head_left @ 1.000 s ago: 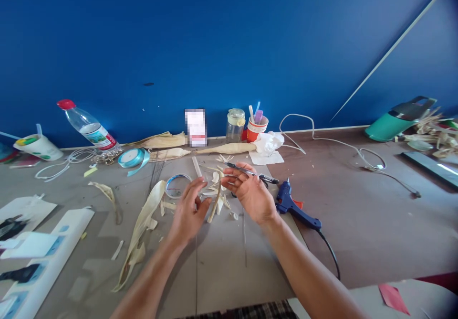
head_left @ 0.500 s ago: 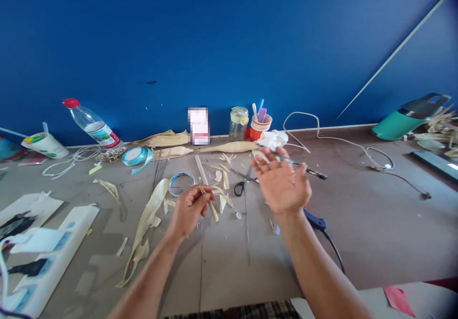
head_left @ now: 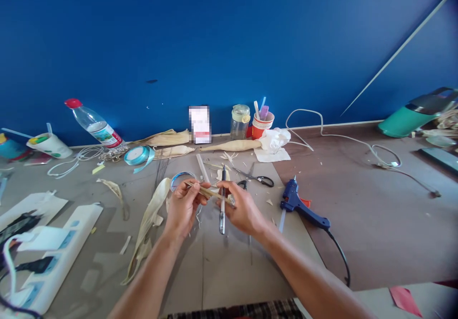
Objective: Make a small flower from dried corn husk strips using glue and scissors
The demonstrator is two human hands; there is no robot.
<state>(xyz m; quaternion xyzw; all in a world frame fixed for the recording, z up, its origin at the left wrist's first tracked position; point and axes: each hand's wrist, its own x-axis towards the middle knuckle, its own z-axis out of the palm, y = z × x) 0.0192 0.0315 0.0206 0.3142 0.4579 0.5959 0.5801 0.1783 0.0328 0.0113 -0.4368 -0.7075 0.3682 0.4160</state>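
Observation:
My left hand (head_left: 183, 208) is closed on one end of a narrow rolled strip of dried corn husk (head_left: 206, 191). My right hand (head_left: 244, 209) has a pen (head_left: 222, 214) between its fingers, standing nearly upright in the view with its tip away from me. The husk strip slants across behind or against the pen, and its far end reaches my right fingers; whether they grip it too is hard to see. Just beyond my hands lie black-handled scissors (head_left: 265, 181), a roll of tape (head_left: 175, 183) partly hidden by my left hand, and scraps of husk.
A blue glue gun (head_left: 296, 201) rests to the right, its cord trailing towards me. Power strip (head_left: 77, 242) at left. Along the wall stand a tilted water bottle (head_left: 102, 130), a glass jar (head_left: 239, 127) and red paper cups (head_left: 261, 127). A large husk (head_left: 152, 218) lies left of my hands.
My right hand has come left and turned from palm-up to meet the husk strip, bringing the pen upright beside it. The glue gun and scissors are more exposed now.

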